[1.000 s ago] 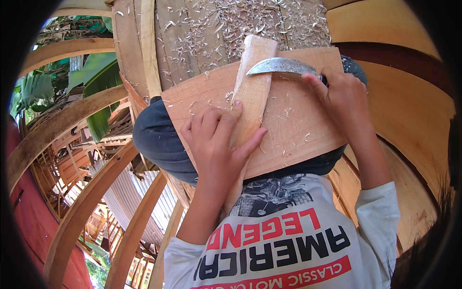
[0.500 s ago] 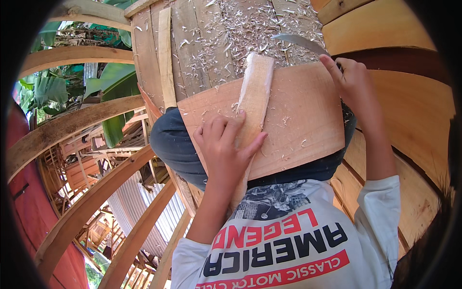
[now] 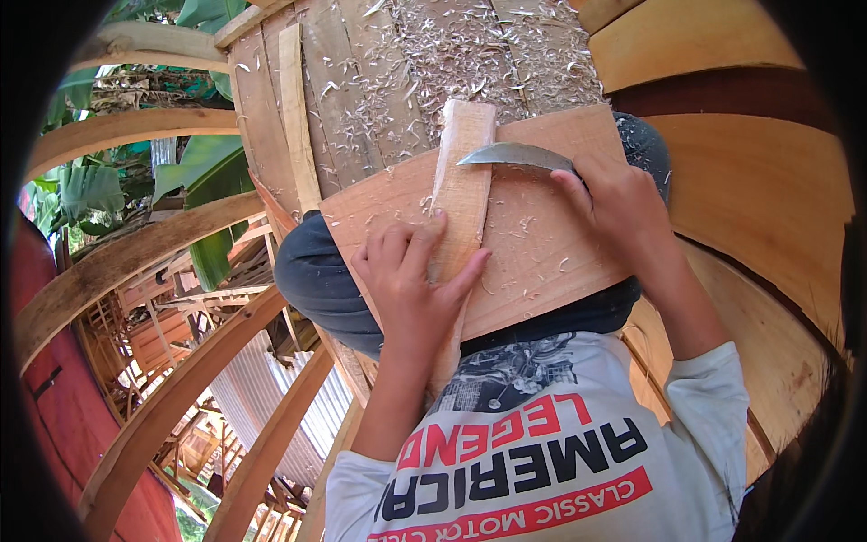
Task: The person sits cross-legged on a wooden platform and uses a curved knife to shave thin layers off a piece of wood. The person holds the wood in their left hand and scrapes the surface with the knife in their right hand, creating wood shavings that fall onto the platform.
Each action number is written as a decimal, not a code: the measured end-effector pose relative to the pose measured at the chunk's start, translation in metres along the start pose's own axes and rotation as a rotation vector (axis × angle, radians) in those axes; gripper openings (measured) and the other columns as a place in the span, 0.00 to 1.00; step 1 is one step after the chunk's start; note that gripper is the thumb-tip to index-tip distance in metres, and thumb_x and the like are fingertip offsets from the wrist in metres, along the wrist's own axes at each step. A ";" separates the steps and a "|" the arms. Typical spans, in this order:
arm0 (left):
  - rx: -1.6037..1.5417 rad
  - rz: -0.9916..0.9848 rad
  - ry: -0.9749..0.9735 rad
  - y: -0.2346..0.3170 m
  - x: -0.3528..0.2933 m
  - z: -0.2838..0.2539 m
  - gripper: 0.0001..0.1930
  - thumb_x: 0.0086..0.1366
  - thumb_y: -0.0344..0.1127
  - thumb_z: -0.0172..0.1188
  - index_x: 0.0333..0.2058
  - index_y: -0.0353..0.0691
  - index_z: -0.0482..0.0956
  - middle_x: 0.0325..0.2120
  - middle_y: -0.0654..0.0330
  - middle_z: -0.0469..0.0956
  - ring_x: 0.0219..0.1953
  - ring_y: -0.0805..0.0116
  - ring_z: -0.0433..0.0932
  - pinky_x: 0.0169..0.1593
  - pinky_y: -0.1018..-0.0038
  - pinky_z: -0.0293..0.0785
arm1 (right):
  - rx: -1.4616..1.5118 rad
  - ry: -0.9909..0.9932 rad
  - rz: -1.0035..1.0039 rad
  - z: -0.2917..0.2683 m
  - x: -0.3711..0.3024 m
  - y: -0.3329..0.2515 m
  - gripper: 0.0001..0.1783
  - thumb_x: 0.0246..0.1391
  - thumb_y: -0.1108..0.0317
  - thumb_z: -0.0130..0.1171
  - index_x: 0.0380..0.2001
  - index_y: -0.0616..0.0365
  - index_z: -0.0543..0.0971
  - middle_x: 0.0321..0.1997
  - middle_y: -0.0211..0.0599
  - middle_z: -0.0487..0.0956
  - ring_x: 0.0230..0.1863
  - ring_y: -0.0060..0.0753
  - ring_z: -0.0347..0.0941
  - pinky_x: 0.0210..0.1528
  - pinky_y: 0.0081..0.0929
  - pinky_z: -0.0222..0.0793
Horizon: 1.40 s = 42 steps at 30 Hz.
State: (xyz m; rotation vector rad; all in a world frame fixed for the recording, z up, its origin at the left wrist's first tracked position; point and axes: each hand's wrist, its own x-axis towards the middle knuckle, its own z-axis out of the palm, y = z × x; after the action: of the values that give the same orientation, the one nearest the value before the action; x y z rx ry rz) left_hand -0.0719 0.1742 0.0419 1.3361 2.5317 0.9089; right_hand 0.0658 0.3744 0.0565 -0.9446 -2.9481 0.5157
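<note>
My left hand (image 3: pixel 406 280) grips a pale wooden strip (image 3: pixel 465 144), its thumb on the right edge and fingers along the left. The strip's far end is roughly squared, and its near end runs under my hand toward my shirt. Beneath it a flat reddish-brown board (image 3: pixel 551 262) lies across my lap. In my right hand (image 3: pixel 625 212) is a knife with a curved blade (image 3: pixel 519 155); the fingers close round its handle, which is mostly hidden. The blade points left, its tip over the strip's upper part.
Curled wood shavings (image 3: pixel 452 54) cover the planks (image 3: pixel 343 108) beyond my knees. A thin batten (image 3: pixel 296 117) lies on the left. Curved timber ribs (image 3: pixel 163 226) with open gaps stand on the left, and broad curved planks (image 3: pixel 750 208) rise on the right.
My right hand has brought the knife left and toward me, from beyond the board's far right corner to over the strip. My left hand keeps its hold on the strip.
</note>
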 end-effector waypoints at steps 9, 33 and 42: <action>-0.009 0.001 -0.005 -0.003 0.000 0.000 0.27 0.38 0.42 0.75 0.39 0.39 0.81 0.30 0.61 0.71 0.39 0.62 0.69 0.49 0.67 0.56 | -0.084 -0.028 0.005 0.003 0.009 -0.002 0.29 0.59 0.45 0.46 0.21 0.60 0.79 0.16 0.50 0.75 0.21 0.52 0.75 0.25 0.41 0.72; -0.021 -0.025 -0.007 -0.003 0.003 0.003 0.26 0.41 0.43 0.74 0.40 0.40 0.80 0.30 0.61 0.69 0.39 0.62 0.69 0.48 0.66 0.56 | -0.174 0.043 -0.045 0.008 0.030 0.007 0.31 0.56 0.39 0.46 0.21 0.57 0.78 0.20 0.45 0.77 0.22 0.48 0.75 0.24 0.38 0.71; -0.009 -0.014 0.029 -0.004 -0.001 0.005 0.25 0.42 0.44 0.73 0.40 0.41 0.79 0.31 0.61 0.69 0.40 0.62 0.68 0.48 0.65 0.55 | -0.171 0.073 -0.004 0.008 0.031 0.004 0.31 0.56 0.39 0.46 0.22 0.57 0.79 0.21 0.46 0.77 0.25 0.48 0.77 0.26 0.38 0.72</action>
State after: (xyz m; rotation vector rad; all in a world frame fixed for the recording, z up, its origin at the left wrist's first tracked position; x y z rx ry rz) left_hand -0.0718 0.1737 0.0354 1.3110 2.5516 0.9431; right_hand 0.0419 0.3927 0.0450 -0.9492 -2.9646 0.2258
